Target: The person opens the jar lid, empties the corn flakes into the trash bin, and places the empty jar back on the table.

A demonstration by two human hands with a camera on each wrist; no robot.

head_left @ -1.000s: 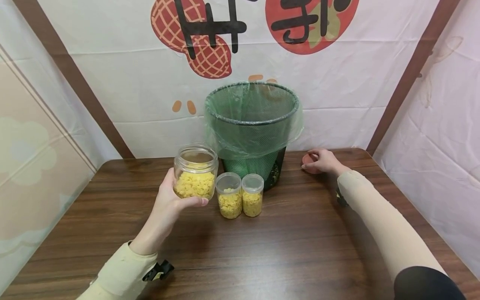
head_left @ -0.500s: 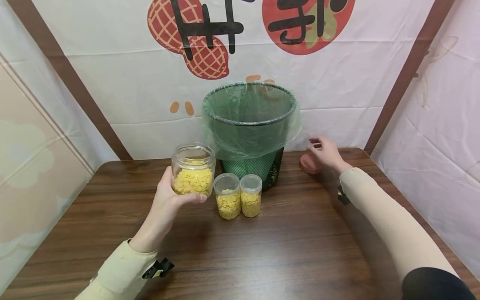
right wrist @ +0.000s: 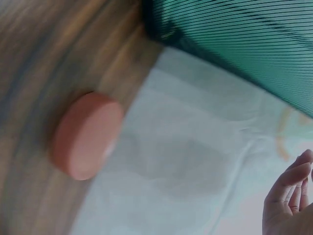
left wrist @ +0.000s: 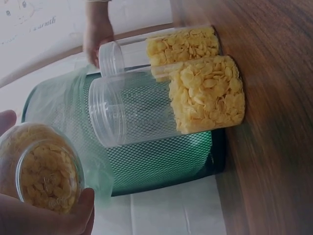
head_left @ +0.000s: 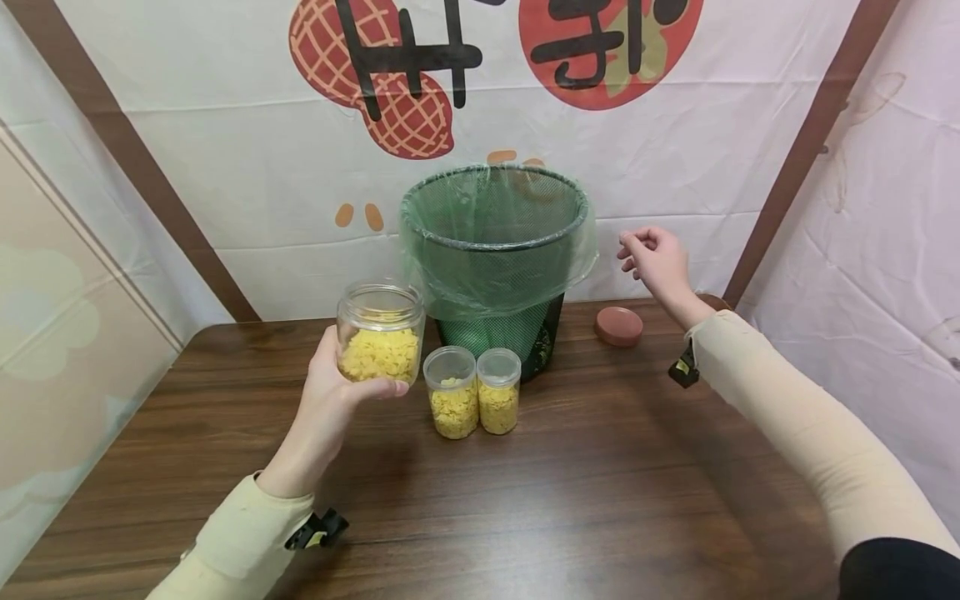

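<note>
My left hand (head_left: 330, 396) grips a wide clear jar (head_left: 381, 312) without a lid, raised above the table and part filled with yellow flakes (head_left: 380, 354). In the left wrist view the base of this jar (left wrist: 49, 178) faces the camera. Two slimmer clear jars stand side by side to its right, a wider one (head_left: 452, 402) and a narrower one (head_left: 498, 400), both partly full of yellow flakes. My right hand (head_left: 658, 262) hovers with loosely bent fingers and nothing in them. Below it a round pinkish-red lid (head_left: 618, 326) lies on the table.
Behind the slim jars stands a mesh wastebasket (head_left: 495, 271) lined with a thin green plastic bag, its mouth facing up. The wooden table (head_left: 525, 508) ends close behind it at a white printed cloth wall (head_left: 300, 200). Another cloth panel closes off the right side.
My right hand has let go of the lid and risen up and away from it, leaving the lid on the table. My left hand still holds the jar in nearly the same place.
</note>
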